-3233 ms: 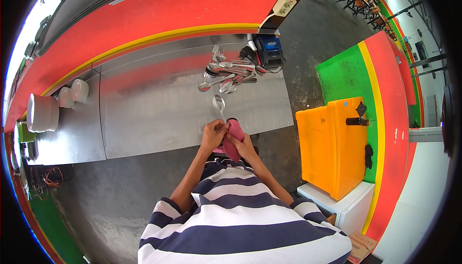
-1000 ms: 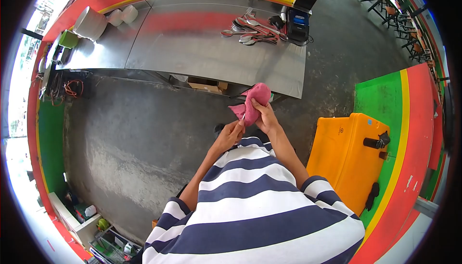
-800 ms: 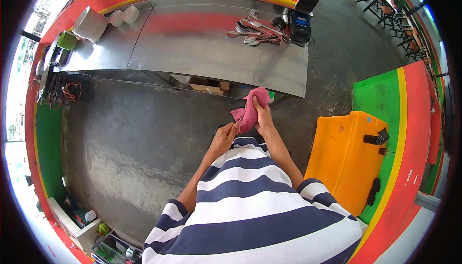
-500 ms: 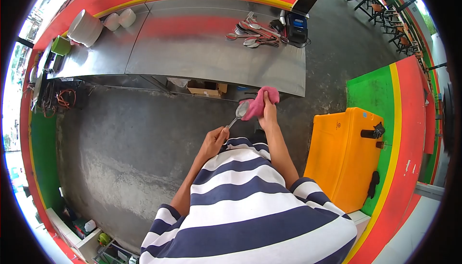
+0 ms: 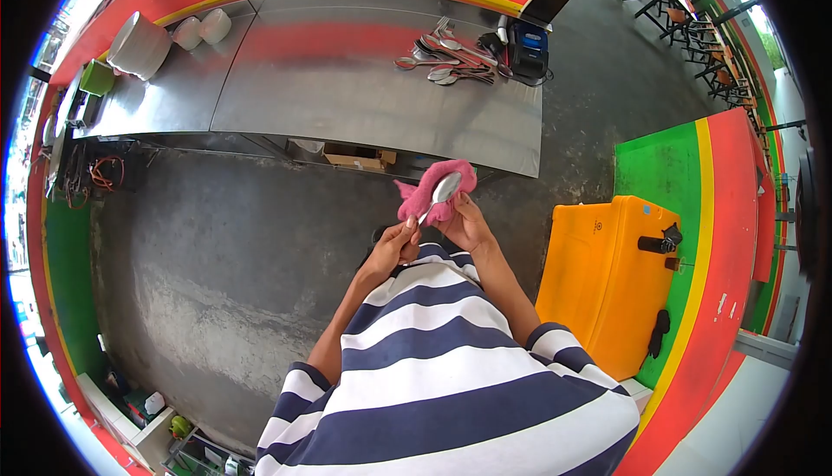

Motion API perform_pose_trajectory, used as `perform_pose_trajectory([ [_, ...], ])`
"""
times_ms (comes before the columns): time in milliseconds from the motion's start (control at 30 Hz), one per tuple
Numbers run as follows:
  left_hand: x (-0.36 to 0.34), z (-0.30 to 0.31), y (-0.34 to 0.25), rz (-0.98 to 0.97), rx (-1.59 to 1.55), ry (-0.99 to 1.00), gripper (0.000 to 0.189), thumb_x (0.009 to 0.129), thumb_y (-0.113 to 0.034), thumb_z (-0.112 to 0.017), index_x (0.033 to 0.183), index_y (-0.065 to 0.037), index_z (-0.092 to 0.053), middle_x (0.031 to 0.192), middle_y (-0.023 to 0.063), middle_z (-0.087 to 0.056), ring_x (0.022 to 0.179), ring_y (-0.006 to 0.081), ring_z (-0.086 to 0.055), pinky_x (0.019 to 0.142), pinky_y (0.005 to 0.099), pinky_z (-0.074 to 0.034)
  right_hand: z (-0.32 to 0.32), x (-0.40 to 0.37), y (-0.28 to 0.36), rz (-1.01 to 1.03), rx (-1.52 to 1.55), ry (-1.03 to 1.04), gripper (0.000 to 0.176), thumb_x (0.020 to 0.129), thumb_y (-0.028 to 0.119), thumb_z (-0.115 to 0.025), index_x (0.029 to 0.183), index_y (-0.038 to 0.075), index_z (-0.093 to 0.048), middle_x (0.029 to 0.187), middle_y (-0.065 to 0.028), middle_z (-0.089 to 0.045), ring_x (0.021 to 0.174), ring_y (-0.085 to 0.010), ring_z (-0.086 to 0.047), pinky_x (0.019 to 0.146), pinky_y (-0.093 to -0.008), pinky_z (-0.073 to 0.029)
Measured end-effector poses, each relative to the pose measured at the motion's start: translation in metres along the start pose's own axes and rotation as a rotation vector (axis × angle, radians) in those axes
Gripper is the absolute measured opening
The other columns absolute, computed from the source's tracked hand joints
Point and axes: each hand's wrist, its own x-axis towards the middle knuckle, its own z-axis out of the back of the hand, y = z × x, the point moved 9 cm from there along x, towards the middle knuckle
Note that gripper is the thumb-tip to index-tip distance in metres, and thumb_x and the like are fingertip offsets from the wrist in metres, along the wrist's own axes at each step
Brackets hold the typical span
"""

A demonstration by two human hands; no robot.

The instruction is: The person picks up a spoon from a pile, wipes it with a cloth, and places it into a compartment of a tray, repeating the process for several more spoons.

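A metal spoon [image 5: 446, 187] lies against a pink cloth [image 5: 414, 199] in front of my body, its bowl tilted up to the right. My left hand [image 5: 394, 246] is closed on the spoon's handle, fingers pinched near its lower end. On the other side, my right hand [image 5: 466, 224] grips the cloth from below, behind the spoon bowl. The folds of cloth hide part of the handle and some of my right fingers. Beyond both hands, a pile of spoons and forks [image 5: 451, 58] rests on the steel counter [image 5: 347, 94].
White bowls [image 5: 140, 47] are stacked at the counter's left, near a green container [image 5: 97, 78]. A black and blue device [image 5: 528, 49] stands at its right end. A large orange box [image 5: 598, 277] is to my right, by the green and red partition [image 5: 660, 172]. Cardboard [image 5: 355, 157] sits under the counter.
The spoon has moved up and right onto the cloth, its bowl now backed by it. My right hand has come down and left, nearer my left hand. The view has shifted slightly.
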Motion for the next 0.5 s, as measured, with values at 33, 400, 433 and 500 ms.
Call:
perform_pose_trajectory([
  [33,0.005,-0.004,0.000,-0.010,0.007,-0.004,0.042,0.106,-0.041,-0.035,0.079,-0.011,-0.045,0.056,-0.0048,-0.027,0.049,0.0080,-0.031,0.049,0.0249,-0.028,0.006,-0.001,0.004,0.001,0.001,-0.009,0.051,0.089,0.027,-0.070,0.133,0.012,-0.049,0.125,-0.0039,-0.060,0.114,-0.0226,-0.059,0.099,-0.0420,-0.047],
  [400,0.074,-0.041,0.006,-0.068,0.270,-0.263,0.050,0.106,-0.044,-0.036,0.075,-0.007,-0.049,0.059,-0.0068,-0.035,0.052,0.0060,-0.031,0.048,0.0254,-0.027,0.015,0.015,0.123,0.264,-0.819,-0.255,0.030,0.081,0.017,-0.079,0.103,0.001,-0.065,0.095,-0.0001,-0.066,0.090,-0.0094,-0.061,0.083,-0.0266,-0.048],
  [433,0.081,-0.048,0.002,-0.120,0.352,-0.304,0.049,0.106,-0.044,-0.036,0.075,-0.007,-0.049,0.059,-0.0071,-0.035,0.051,0.0055,-0.031,0.047,0.0254,-0.025,0.018,0.014,0.136,0.301,-0.879,-0.242,0.029,0.082,0.017,-0.078,0.102,0.001,-0.065,0.094,-0.0004,-0.067,0.089,-0.0089,-0.060,0.082,-0.0268,-0.048],
  [500,0.095,-0.060,-0.005,-0.181,0.475,-0.365,0.049,0.106,-0.044,-0.037,0.075,-0.007,-0.050,0.059,-0.0072,-0.036,0.052,0.0048,-0.030,0.047,0.0253,-0.024,0.026,0.011,0.160,0.375,-1.006,-0.215,0.027,0.083,0.017,-0.076,0.100,0.000,-0.065,0.092,-0.0008,-0.067,0.087,-0.0080,-0.060,0.079,-0.0273,-0.049],
])
